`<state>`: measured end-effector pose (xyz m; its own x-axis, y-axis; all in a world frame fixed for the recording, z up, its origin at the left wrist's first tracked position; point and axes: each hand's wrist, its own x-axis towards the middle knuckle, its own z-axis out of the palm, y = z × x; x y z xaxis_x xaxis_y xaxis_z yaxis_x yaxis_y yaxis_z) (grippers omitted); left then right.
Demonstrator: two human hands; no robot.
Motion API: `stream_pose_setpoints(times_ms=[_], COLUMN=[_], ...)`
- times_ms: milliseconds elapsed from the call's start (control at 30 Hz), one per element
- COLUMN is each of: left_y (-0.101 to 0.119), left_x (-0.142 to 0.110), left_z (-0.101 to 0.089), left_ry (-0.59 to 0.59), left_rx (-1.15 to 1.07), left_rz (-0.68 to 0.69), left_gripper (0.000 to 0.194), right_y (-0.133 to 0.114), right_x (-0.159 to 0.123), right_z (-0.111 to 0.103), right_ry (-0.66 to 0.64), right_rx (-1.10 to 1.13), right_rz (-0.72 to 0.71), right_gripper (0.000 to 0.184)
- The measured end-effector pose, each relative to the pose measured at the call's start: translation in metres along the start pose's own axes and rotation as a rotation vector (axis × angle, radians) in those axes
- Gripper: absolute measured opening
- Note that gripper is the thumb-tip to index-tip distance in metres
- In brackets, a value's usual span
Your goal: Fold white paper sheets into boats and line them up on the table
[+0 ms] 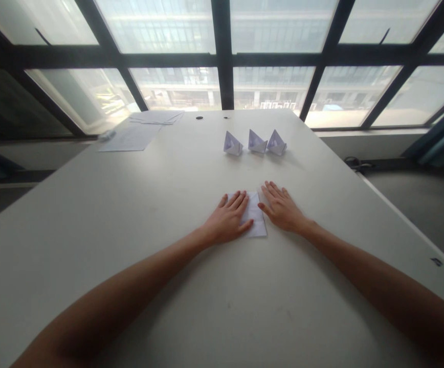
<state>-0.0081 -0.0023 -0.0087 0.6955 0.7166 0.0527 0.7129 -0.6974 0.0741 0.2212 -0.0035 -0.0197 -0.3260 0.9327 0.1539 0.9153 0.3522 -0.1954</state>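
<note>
A folded sheet of white paper (258, 225) lies flat on the white table (156, 194), with crease lines showing near its top. My left hand (230, 217) rests flat over the paper's left part, fingers stretched out and thumb on its lower middle. That hand hides the paper's left edge. Beside the right edge lies my right hand (282, 207), palm down with fingers extended; its thumb tip reaches the paper's edge. Neither hand grips anything.
Three folded paper boats (232, 144) stand in a row beyond my hands, two of them close together on the right. Loose white sheets (128, 138) lie at the far left. Windows (176, 84) rise behind the table's far edge.
</note>
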Motion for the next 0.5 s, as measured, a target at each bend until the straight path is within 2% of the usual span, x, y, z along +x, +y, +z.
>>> stream_pose_setpoints(times_ms=[67,233,500], left_y=[-0.0002,-0.0008,0.0001], left_x=[-0.0003,-0.0007,-0.0003], left_z=[0.0003,0.0021,0.0009], left_ry=[0.002,0.019,0.007], left_rx=[-0.003,-0.011,-0.018], left_rz=[0.001,0.007,0.000], left_gripper=[0.078,0.078,0.079], right_y=[0.0003,-0.0001,-0.0026], right_x=[-0.0010,-0.0033,0.0001], right_z=[-0.0024,-0.0100,-0.0030], right_ry=[0.004,-0.078,-0.089], right_rx=[0.016,0.010,-0.041], right_rz=[-0.022,-0.194,-0.050], right_gripper=[0.070,0.061,0.068])
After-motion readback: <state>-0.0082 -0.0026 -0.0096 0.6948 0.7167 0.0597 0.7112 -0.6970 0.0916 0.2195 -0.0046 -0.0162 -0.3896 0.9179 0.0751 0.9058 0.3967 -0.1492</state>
